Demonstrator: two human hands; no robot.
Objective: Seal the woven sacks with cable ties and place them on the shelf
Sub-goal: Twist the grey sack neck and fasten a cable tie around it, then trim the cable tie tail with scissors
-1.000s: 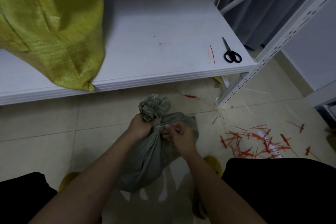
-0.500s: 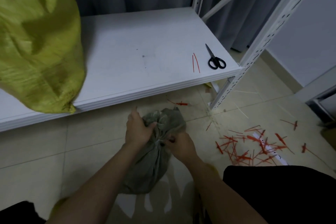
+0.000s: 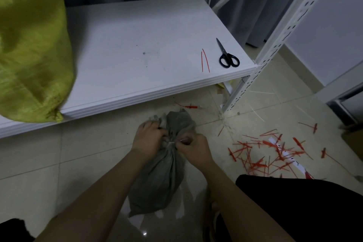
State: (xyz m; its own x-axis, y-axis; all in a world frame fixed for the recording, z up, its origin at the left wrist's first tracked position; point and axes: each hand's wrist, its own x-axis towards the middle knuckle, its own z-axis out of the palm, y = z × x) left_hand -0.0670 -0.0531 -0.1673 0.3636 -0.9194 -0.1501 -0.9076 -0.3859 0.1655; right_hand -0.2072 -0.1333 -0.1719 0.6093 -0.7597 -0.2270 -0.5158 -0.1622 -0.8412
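A grey woven sack (image 3: 159, 180) stands on the tiled floor in front of me, its top bunched into a neck. My left hand (image 3: 148, 140) grips that neck from the left. My right hand (image 3: 195, 148) pinches the tail of a pale cable tie (image 3: 172, 143) wrapped around the neck. A large yellow-green woven sack (image 3: 31, 45) lies on the left end of the white shelf (image 3: 137, 45). Two thin red cable ties (image 3: 205, 61) lie on the shelf near its right front corner.
Black-handled scissors (image 3: 227, 56) lie beside the red ties. Several red cable ties (image 3: 265, 155) and white offcuts litter the floor to the right. The shelf's perforated white upright (image 3: 275, 35) rises at the right. My dark-clad knee (image 3: 302, 206) fills the lower right.
The sack's bunched top has been drawn tighter and lower between my hands. My view has shifted, so the shelf and scissors sit differently in frame.
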